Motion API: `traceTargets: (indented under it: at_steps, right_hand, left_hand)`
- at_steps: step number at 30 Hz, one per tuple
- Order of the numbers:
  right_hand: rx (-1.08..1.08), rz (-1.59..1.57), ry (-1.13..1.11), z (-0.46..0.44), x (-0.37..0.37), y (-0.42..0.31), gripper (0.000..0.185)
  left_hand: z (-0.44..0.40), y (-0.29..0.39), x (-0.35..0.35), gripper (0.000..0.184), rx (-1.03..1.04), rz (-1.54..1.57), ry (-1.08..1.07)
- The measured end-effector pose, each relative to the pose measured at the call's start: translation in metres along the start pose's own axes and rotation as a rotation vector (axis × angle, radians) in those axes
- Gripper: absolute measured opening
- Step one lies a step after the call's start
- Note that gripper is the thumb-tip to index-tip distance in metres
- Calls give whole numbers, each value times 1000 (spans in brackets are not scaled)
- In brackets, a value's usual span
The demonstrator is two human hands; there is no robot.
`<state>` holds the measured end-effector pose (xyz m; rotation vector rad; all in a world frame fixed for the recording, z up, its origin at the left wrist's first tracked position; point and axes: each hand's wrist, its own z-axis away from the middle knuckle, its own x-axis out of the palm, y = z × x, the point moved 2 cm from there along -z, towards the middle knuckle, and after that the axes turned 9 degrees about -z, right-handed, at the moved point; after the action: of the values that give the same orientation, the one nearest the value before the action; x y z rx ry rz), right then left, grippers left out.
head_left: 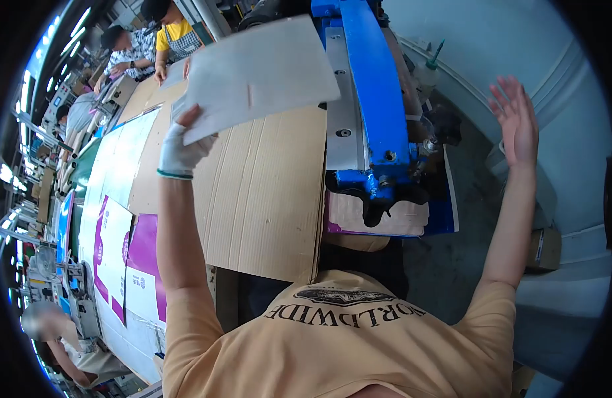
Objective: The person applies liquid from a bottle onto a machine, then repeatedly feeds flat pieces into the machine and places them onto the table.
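Observation:
My left hand (186, 147), in a white glove with bare fingertips, grips a pale greyish-white sheet (273, 69) by its near left corner. The sheet is held up over the table and has a short reddish mark or slit near its middle. Its far right edge overlaps the metal plate of a blue machine (379, 86) in this view; whether they touch I cannot tell. My right hand (517, 126) is raised at the right, bare, with its fingers stretched out and nothing in it. It is apart from the machine.
Brown cardboard (266, 192) covers the near table. Purple-and-white printed sheets (114, 252) lie at the left. Pale sheets (399, 215) are stacked below the machine's front. Other people (177, 40) work at the far end, and another person (80, 358) is at lower left.

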<state>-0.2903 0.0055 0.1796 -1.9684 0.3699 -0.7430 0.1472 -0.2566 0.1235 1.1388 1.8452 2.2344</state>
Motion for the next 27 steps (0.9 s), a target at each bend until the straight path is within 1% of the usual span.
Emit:
traceTargets:
  at_steps: [2,3,5,6,7,8,9,10,12,13,14,16,19,22,24,26,27]
  right_hand:
    - [75,-106,-182,-8,26,-4,54]
    - [162,-152,-253,-6,44,-2,51]
    - [332,-242,-402,-3,80,1,46]
    - [328,-236,-350,-4,82,0,41]
    - [323,-229,-300,-6,83,0,37]
    - [321,-221,-250,-9,84,-1,32]
    - [365,-216,-215,-15,71,-4,23]
    - [306,-199,-126,-15,59,-4,23]
    - [186,-165,52,-4,36,-2,23]
    - [167,-187,110,-1,23,-2,23]
    - [148,-208,168,1,8,-1,22]
    - [120,-209,214,3,-32,9,22]
    - [103,-144,244,9,-65,16,23]
    - [109,-37,249,17,-68,29,28]
    - [118,9,233,20,-60,40,33]
    - [145,19,174,25,-46,56,40]
    - [177,29,107,28,-45,63,49]
  left_hand:
    - [5,14,21,31,78,-19,-328]
    - [1,13,43,30,129,-94,-12]
    - [-6,1,103,25,200,-148,-23]
    - [5,-4,143,22,286,-267,-81]
    - [8,-6,173,30,213,-328,-37]
    - [15,-7,199,47,227,-146,-251]
    - [13,-8,201,55,324,-258,-441]
    - [10,-10,201,64,420,-371,-630]
    - [10,-14,190,67,342,-279,-374]
    - [11,-17,183,69,294,-234,-248]
    - [7,-17,170,67,304,-249,-167]
    - [0,-19,138,56,266,-390,120]
    - [1,-39,92,39,214,-407,112]
    - [3,-60,91,26,14,-483,190]
    - [-1,-77,90,21,-34,-410,133]
    - [-6,-91,90,21,-66,-425,20]
    - [-5,-97,90,20,-25,-368,-89]
